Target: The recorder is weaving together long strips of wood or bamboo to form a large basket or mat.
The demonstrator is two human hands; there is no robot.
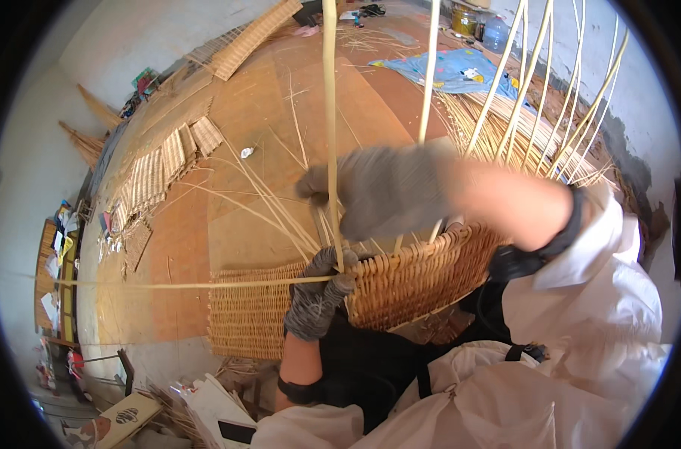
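A half-woven brown wicker basket (430,269) lies across my lap, with tall pale stakes rising from its rim. My left hand (313,295), in a grey knit glove, is closed at the basket's left corner. It pinches a long pale wicker rod (168,284) that runs out level to the left, beside the foot of a thick upright stake (330,105). Above the rim, my right hand (393,187), also gloved in grey, is smeared by motion. Its fingers reach just behind that stake; whether they grip anything is unclear. Another woven section (247,310) extends left of my left hand.
Loose rods (273,213) fan over the brown floor boards (258,105). A large bundle of rods (490,131) lies at the right, partly under a blue cloth (449,69). Woven panels (157,176) rest on the left; a white board (209,408) stands near lower left.
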